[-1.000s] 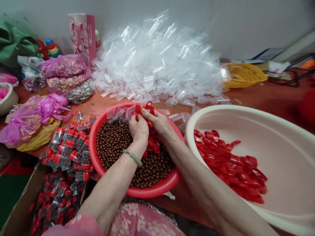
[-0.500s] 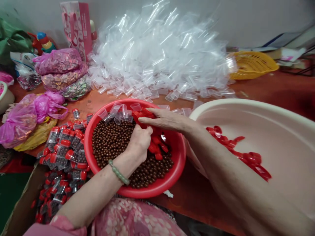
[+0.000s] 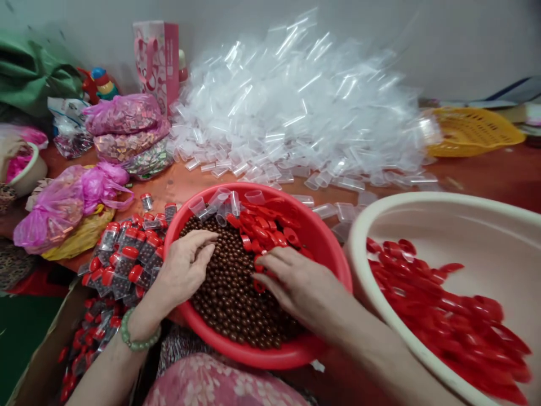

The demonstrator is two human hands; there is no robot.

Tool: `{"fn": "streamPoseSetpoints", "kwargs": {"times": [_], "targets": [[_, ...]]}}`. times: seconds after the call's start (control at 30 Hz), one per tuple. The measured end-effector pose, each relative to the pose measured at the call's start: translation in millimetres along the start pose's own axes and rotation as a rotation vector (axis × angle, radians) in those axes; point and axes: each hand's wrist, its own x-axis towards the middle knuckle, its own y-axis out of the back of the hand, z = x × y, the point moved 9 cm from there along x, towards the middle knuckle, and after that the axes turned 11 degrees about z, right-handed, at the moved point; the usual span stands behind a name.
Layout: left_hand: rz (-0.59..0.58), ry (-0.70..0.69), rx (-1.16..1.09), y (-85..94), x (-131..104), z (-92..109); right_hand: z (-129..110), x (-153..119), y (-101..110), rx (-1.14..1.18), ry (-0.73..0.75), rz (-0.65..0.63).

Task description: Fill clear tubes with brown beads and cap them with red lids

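Brown beads (image 3: pixel 236 287) fill much of a red basin (image 3: pixel 338 254). Red caps (image 3: pixel 270 223) lie heaped at its back right, with clear tubes (image 3: pixel 220 203) along the back rim. Over the basin's left side is my left hand (image 3: pixel 188 265), a green bead bracelet on its wrist; its fingers are slightly bent and apart, holding nothing visible. My right hand (image 3: pixel 291 282) reaches in from the right, fingers apart, at the front edge of the red caps and just above the beads. Whether its fingertips touch a cap is unclear.
A cream basin (image 3: pixel 359 242) with more red caps stands at the right. Behind is a big pile of clear tubes (image 3: pixel 287 113), beside a yellow basket (image 3: pixel 473 132). Filled red-capped jars (image 3: pixel 127 254) and pink bags (image 3: pixel 54 208) lie left. Another person's hand (image 3: pixel 12 152) shows at the far left.
My hands have moved apart, the left one leftward, and the red caps once between them now lie spread in the basin. The view has shifted, so things appear further right and lower.
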Motion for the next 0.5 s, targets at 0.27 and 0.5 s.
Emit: {"fn": "streamPoseSetpoints", "kwargs": {"times": [0.27, 0.5], "targets": [[0.076, -0.242, 0.838, 3.3, 42.5, -5.3, 8.1, -2.5, -25.1, -0.277, 0.03, -0.095], [-0.053, -0.239, 0.913, -25.1, 64.6, -20.4, 7.8, 38.2, -11.2, -0.028, -0.076, -0.061]]}}
